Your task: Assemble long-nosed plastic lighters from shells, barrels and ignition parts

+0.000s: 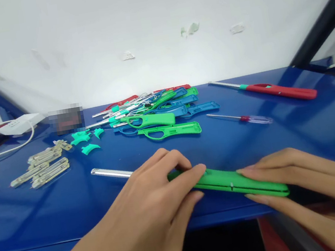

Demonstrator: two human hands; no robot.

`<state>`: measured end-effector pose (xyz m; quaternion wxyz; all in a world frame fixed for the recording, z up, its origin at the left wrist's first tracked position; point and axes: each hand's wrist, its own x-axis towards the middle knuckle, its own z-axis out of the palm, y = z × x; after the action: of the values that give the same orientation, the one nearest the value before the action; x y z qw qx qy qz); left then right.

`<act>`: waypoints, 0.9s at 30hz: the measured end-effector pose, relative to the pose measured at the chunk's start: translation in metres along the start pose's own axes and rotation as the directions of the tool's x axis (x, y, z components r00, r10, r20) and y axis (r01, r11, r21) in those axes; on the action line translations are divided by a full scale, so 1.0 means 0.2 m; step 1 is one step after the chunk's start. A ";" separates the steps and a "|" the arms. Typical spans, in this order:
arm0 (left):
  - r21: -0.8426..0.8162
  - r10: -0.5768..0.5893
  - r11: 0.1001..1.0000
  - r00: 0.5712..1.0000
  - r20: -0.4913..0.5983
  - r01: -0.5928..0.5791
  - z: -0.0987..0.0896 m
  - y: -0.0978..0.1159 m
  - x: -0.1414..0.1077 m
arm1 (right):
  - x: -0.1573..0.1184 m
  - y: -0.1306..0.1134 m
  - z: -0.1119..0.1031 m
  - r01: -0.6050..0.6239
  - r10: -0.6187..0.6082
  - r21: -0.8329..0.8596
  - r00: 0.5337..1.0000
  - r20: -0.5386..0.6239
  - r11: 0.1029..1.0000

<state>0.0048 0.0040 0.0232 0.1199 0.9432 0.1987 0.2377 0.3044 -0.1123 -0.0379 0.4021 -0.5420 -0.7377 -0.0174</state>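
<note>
A green long-nosed lighter (243, 182) lies across the front of the blue table, between my two hands. Its silver metal tube (111, 172) points left, and a dark seam runs along the handle where the two shell halves meet. My left hand (160, 198) is closed round the trigger part, which its fingers mostly hide. With thumb and fingertips, my right hand (303, 180) pinches the handle's right end from both sides. Behind them is a pile of green handle shells (174, 130), blue handle shells (203, 108) and metal tubes.
Several teal triggers (90, 148) and clear fuel tanks (51, 173) lie at the left. A screwdriver (257, 119) and a red long-nosed lighter (279, 90) rest at the right. A white power strip (22, 123) with cables stands at the back left, before a white wall (152, 30).
</note>
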 end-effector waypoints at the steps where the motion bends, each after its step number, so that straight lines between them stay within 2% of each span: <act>1: 0.023 0.021 1.000 0.999 -0.030 -0.021 0.02 0.00 0.00 | 0.00 0.00 0.00 -0.004 0.004 0.001 1.000 0.000 1.000; 5: 0.187 0.121 0.978 0.978 -0.171 -0.088 0.08 0.01 0.00 | 0.01 -0.02 0.00 0.015 -0.015 0.010 1.000 -0.015 1.000; 8: 0.256 0.142 0.963 0.968 -0.208 -0.086 0.10 0.01 0.00 | 0.02 -0.04 0.00 0.019 -0.019 0.054 1.000 0.002 0.998; 17: 0.301 0.190 0.946 0.956 -0.223 -0.118 0.11 -0.01 -0.01 | 0.10 -0.06 -0.03 0.069 -0.070 0.034 0.997 0.032 0.997; 27: 0.343 0.172 0.933 0.972 -0.161 -0.109 0.10 -0.04 -0.06 | 0.10 -0.06 -0.07 0.138 -0.139 0.015 0.989 0.052 0.990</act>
<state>0.0021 0.0037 -0.0009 -0.0775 0.9349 0.1782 0.2969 0.3002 -0.1076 -0.0111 0.3833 -0.4874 -0.7841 -0.0266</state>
